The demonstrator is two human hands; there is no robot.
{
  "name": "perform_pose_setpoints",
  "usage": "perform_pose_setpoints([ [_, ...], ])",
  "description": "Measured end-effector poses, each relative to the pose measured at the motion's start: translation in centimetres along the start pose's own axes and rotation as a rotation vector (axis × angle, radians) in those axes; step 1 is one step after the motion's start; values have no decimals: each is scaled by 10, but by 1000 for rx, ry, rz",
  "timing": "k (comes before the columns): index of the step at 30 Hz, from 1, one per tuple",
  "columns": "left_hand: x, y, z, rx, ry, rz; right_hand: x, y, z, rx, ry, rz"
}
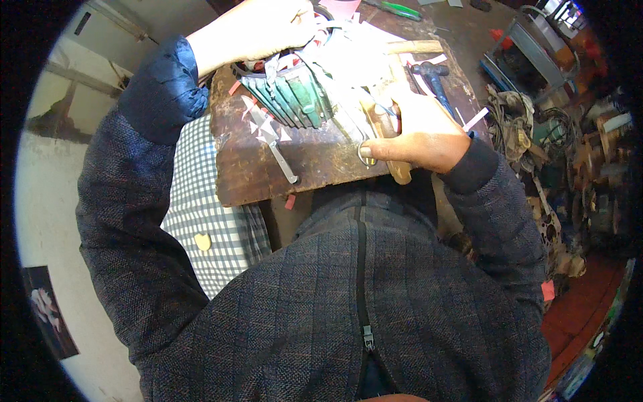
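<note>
A green finned motor housing (291, 97) lies on a worn wooden bench (254, 174). My left hand (258, 30) rests on its far end among white paper strips (348, 50), fingers curled on the rim. My right hand (422, 134) is closed around the handles of a pair of scissors (375, 127) next to a wooden handle (400, 171) at the bench's front edge. What the blades touch is hidden by the hand and the paper.
A hammer (432, 74) lies behind my right hand. A flat metal tool (281, 157) and paper scraps lie on the bench front. Checked cloth (201, 201) hangs at the left. Tangled wires and machine parts (536, 127) crowd the right side.
</note>
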State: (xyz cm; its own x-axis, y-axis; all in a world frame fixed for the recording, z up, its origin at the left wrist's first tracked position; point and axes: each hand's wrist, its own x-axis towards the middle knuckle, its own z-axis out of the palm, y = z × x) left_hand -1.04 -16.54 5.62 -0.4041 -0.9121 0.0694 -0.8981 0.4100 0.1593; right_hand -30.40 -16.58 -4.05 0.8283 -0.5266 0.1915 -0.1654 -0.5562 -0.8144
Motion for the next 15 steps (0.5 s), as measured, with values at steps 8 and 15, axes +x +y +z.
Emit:
perform_pose_setpoints([
  [8,2,2,0,-25,-24,-12,-15,-5,11,-162,42,9],
  [15,17,31,-32,-337,107,-216,7,7,23,-246,280,-397],
])
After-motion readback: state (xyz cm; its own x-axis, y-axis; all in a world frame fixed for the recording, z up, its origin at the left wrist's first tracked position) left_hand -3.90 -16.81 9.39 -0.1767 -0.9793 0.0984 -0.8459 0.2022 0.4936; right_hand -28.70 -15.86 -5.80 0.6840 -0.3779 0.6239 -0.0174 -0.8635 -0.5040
